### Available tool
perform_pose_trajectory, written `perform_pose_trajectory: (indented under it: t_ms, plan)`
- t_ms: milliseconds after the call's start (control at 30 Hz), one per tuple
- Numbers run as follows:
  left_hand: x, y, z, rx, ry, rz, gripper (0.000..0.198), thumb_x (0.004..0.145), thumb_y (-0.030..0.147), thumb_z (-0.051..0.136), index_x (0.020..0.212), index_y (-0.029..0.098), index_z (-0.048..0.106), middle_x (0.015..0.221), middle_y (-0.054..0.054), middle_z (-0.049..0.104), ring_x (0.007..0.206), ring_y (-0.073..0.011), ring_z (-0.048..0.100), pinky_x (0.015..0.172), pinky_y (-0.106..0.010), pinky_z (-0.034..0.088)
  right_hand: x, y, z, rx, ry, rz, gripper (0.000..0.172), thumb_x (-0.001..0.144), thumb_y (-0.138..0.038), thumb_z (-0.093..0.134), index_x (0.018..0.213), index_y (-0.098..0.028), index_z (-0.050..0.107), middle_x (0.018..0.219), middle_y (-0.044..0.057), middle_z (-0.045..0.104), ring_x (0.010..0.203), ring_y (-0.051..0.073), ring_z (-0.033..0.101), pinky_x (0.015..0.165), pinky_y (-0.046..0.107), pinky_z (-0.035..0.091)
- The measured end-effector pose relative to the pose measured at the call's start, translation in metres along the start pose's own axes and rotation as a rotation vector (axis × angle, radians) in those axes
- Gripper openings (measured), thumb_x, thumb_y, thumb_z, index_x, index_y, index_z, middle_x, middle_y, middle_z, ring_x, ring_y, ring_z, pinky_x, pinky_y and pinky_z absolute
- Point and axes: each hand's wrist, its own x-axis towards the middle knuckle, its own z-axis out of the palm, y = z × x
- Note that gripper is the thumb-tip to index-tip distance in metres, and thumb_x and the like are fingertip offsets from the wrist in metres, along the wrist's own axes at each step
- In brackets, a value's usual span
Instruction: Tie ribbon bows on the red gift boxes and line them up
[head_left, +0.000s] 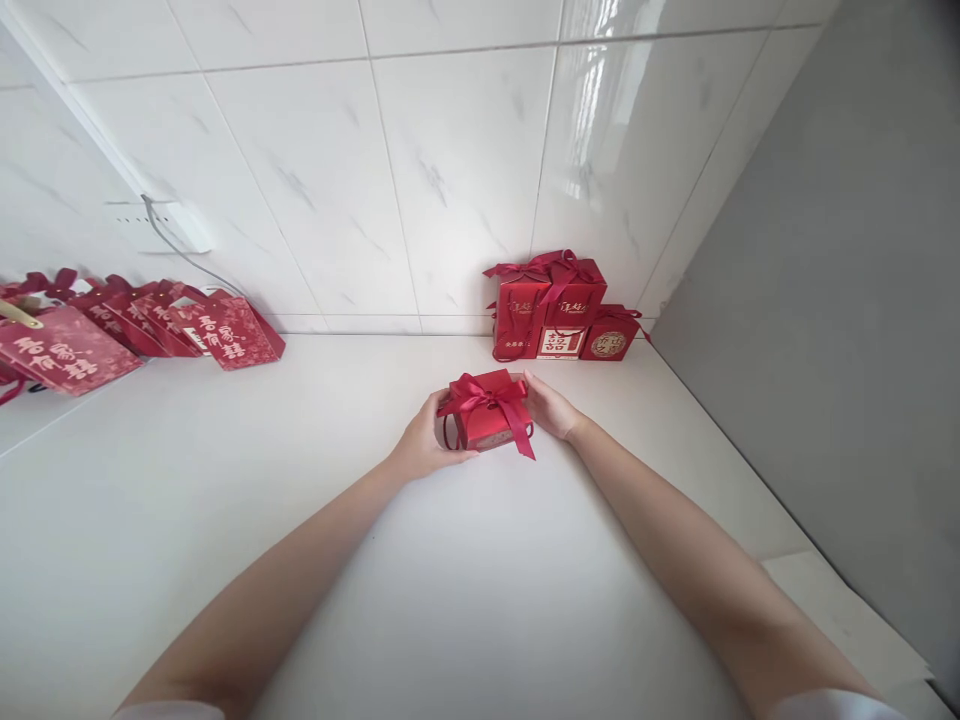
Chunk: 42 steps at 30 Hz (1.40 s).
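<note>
Between my two hands is a red gift box (480, 425) with a ribbon bow tied on top and ribbon ends hanging down its front. My left hand (427, 438) wraps its left side, thumb towards the back and fingers along the lower front edge. On the other side my right hand (551, 405) holds the box's back right side, its fingers partly hidden behind it. Just behind, against the wall, stands a stack of similar red gift boxes (517, 310) with ribbons and gold or white lettering.
At the far left, several red gift bags (225, 330) lean in a row on the white countertop (337, 600). A grey cable (184, 245) runs down from a wall socket (124, 222). White tiles (457, 150) form the back wall; a grey panel (840, 300) bounds the right side.
</note>
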Motion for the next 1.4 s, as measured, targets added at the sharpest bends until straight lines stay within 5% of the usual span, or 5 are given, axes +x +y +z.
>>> perform_pose_trajectory:
  t_ms: [533, 833, 967, 1133, 1400]
  plan:
    - [-0.001, 0.004, 0.001, 0.120, 0.026, 0.077, 0.090, 0.067, 0.025, 0.081, 0.144, 0.028, 0.033, 0.145, -0.010, 0.046, 0.130, -0.0305, 0.051, 0.109, -0.046, 0.045, -0.015, 0.005, 0.009, -0.083, 0.129, -0.017, 0.036, 0.085, -0.042, 0.063, 0.117, -0.026, 0.063, 0.116, 0.002, 0.067, 0.107, 0.023, 0.062, 0.096, 0.037, 0.047]
    - [0.001, -0.005, 0.001, -0.027, -0.026, 0.081, 0.096, 0.071, 0.028, 0.080, 0.151, 0.032, 0.027, 0.154, -0.014, 0.034, 0.131, -0.0343, 0.049, 0.102, -0.049, 0.050, -0.015, 0.000, -0.004, -0.056, 0.010, 0.002, 0.061, 0.085, -0.032, 0.059, 0.144, -0.029, 0.044, 0.126, 0.004, 0.066, 0.111, 0.025, 0.063, 0.100, 0.043, 0.046]
    - [0.005, -0.013, 0.000, -0.193, -0.058, 0.008, 0.097, 0.070, 0.034, 0.081, 0.151, 0.029, 0.027, 0.146, -0.015, 0.046, 0.127, -0.0347, 0.053, 0.098, -0.049, 0.052, -0.016, -0.003, -0.005, -0.172, -0.125, -0.056, 0.073, 0.073, -0.022, 0.068, 0.143, -0.028, 0.047, 0.147, 0.003, 0.052, 0.130, 0.028, 0.051, 0.111, 0.045, 0.038]
    - [0.010, -0.025, -0.002, -0.366, -0.028, -0.066, 0.065, 0.086, 0.055, 0.057, 0.137, 0.016, 0.046, 0.134, -0.015, 0.060, 0.124, -0.0331, 0.056, 0.104, -0.047, 0.047, -0.023, -0.011, 0.001, -0.196, -0.214, -0.039, 0.055, 0.094, -0.048, 0.053, 0.144, -0.026, 0.047, 0.153, 0.004, 0.046, 0.144, 0.028, 0.036, 0.121, 0.048, 0.024]
    - [-0.001, -0.007, 0.006, -0.106, 0.048, -0.119, 0.056, 0.097, 0.055, 0.039, 0.138, 0.020, 0.048, 0.137, -0.009, 0.060, 0.127, -0.0307, 0.054, 0.108, -0.044, 0.043, -0.026, -0.012, 0.025, -0.171, -0.127, -0.073, 0.076, 0.086, -0.052, 0.067, 0.150, -0.024, 0.036, 0.157, 0.008, 0.040, 0.144, 0.029, 0.036, 0.121, 0.047, 0.028]
